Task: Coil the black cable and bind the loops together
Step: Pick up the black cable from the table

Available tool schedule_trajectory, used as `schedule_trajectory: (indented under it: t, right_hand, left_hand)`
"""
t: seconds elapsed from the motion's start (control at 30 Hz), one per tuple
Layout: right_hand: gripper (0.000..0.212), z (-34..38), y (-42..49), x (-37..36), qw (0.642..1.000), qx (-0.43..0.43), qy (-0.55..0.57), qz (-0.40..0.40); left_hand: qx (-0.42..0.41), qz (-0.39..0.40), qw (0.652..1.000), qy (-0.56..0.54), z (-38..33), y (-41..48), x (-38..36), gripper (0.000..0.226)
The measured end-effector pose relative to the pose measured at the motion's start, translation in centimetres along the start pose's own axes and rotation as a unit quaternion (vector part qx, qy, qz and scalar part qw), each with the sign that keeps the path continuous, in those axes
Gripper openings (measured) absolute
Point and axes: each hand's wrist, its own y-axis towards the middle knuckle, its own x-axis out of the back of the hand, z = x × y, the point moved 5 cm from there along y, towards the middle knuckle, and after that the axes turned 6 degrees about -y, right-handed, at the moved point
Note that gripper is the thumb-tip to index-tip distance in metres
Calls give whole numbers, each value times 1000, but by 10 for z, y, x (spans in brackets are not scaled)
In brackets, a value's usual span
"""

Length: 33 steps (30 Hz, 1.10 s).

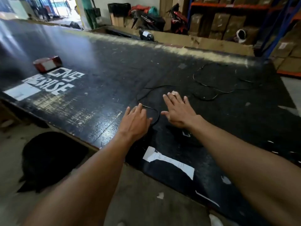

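A thin black cable (210,86) lies loose across the black table (101,82), in wide curves from the far right to the middle. Its near end bends into a small loop (157,114) between my two hands. My left hand (136,121) is stretched out palm down, fingers apart, its fingertips touching the cable where it crosses at the loop. My right hand (178,110) hovers flat just right of the loop, fingers spread, holding nothing. Against the dark table, parts of the cable are hard to follow.
A red and white lamp unit (47,63) sits at the far left of the table. White paper labels (169,162) stick to the near edge. A black object (52,159) lies on the floor below left. Cardboard boxes and shelving (228,22) stand behind the table.
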Motion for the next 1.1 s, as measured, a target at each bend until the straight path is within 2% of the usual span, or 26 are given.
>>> schedule_trajectory:
  t: [0.1,0.23,0.37,0.47,0.57,0.63,0.7,0.8,0.83,0.87,0.97,1.1]
  right_hand:
    - [59,14,2,-9,998,67,-12,3]
    - [41,25,4,-13,992,123,29,2]
    - [21,27,6,-11,990,129,60,-25]
    - [14,25,6,-8,987,128,93,-39]
    - [12,22,6,3,972,86,200,-84]
    - [10,21,4,13,953,18,284,-106]
    - [10,23,-1,21,928,-30,350,-123]
    - [11,25,-5,36,894,-77,406,-172]
    - [11,24,-4,43,887,-90,414,-185]
    - [12,23,-2,50,880,-102,421,-197]
    - [12,13,5,69,866,-134,420,-234]
    - [14,1,15,86,864,-170,409,-239]
  left_hand:
    - [-33,-8,999,-27,0,-10,-4,39]
    - [-44,-7,997,-57,0,-18,-6,31]
    - [-50,-5,998,-44,3,-11,-4,23]
    - [-29,-40,998,-50,10,-4,4,17]
    - [45,-84,982,-161,20,10,20,15]
    - [122,-116,952,-257,26,24,35,14]
    - [174,-139,898,-380,24,37,48,16]
    - [189,-134,748,-621,14,56,63,28]
    - [187,-126,709,-668,12,64,67,27]
    - [181,-113,686,-696,10,71,71,25]
    - [144,-62,668,-728,2,97,78,24]
    - [99,-1,677,-729,-7,131,72,34]
